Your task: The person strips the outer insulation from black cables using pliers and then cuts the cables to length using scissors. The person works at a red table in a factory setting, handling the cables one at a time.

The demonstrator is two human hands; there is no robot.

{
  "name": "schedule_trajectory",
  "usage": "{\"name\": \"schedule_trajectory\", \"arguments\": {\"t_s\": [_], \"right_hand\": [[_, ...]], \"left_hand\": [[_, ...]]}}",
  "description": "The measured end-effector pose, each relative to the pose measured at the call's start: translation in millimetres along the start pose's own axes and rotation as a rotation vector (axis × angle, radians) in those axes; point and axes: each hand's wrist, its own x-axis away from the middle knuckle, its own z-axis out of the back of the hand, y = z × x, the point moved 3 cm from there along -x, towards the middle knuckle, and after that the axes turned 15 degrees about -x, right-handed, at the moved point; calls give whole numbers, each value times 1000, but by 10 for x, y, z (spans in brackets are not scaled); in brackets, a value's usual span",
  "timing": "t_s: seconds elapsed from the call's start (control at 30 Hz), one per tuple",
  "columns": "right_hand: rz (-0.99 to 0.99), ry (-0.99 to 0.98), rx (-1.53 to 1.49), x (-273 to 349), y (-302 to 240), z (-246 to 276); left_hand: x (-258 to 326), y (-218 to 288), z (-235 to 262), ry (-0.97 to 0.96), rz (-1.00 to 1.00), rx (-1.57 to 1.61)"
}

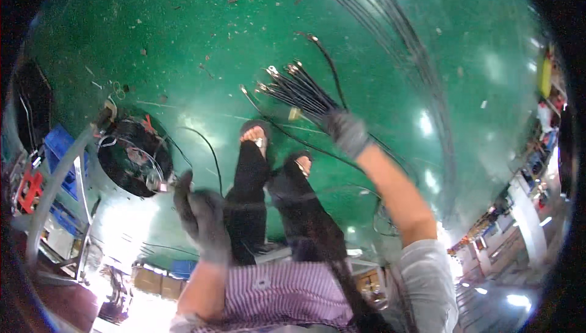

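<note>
My right hand (346, 133), in a grey glove, is wrapped round a bundle of black cables (300, 92). Metal lugs tip the cable ends, fanning out beyond the fist toward the upper left. Two cables stray from the bundle: one black cable (332, 70) curves up on its far side, another (287, 133) bends off on its near side. My left hand (204, 217), gloved in grey and blurred, hovers left of my legs with fingers stretched out and nothing visible in it. Nearest to it is a black coil of cable (131, 157) on the floor.
More black lugged cables (390, 21) lie along the green floor (213, 3) at the far right. A bent metal frame (58, 186) and blue crates (60, 153) stand at the left. A short black cable (210, 147) lies near my feet. Shelving with goods lines the right edge.
</note>
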Motion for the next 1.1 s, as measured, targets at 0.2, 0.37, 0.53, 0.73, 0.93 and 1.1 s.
{"name": "schedule_trajectory", "arguments": {"t_s": [0.2,0.37,0.53,0.73,0.93,1.1], "right_hand": [[118,123,-212,2583,-1206,128],[200,290,-286,4282,-2053,304],[347,359,-458,4949,-2693,312],[526,492,-697,5748,-4111,841],[967,504,-774,6773,-5514,884],[1420,468,-1048,7160,-6421,816]], "left_hand": [[532,-819,475,229,-85,-18],[1522,435,1087,-145,-80,-124],[2038,872,1882,88,-21,450],[2345,1957,4061,440,-259,985],[3446,2935,7802,1079,-713,896],[4809,3203,9139,1237,-756,808]]}}
